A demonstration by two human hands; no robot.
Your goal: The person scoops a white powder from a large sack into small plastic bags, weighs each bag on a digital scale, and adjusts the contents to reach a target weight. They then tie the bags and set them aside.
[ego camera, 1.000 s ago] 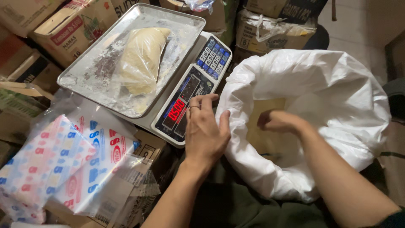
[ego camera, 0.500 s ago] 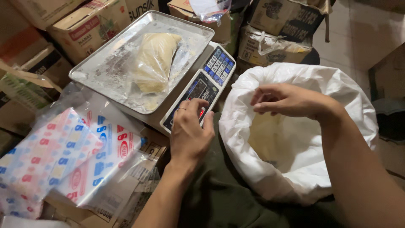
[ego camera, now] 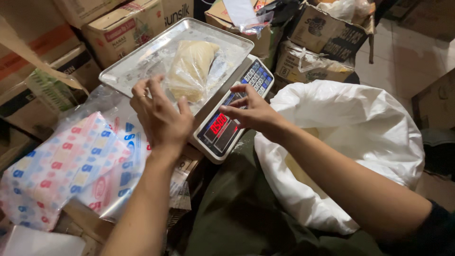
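A digital scale with a red lit display and a keypad carries a metal tray. On the tray lies a clear plastic bag of pale yellowish powder. My left hand hovers over the tray's near edge, fingers spread, just short of the bag, holding nothing. My right hand rests over the scale's front panel, fingers extended across the display and keypad, empty too. To the right stands a large white sack, open at the top, with more pale powder inside.
Packs in red, white and blue patterned wrapping lie at the lower left. Cardboard boxes crowd the back and left, and more boxes stand behind the sack. A clear plastic bag hangs above the tray. Tiled floor shows at the upper right.
My right hand came out of the white sack and moved left onto the scale's panel. My left hand left the display and moved up to the tray's edge by the bag.
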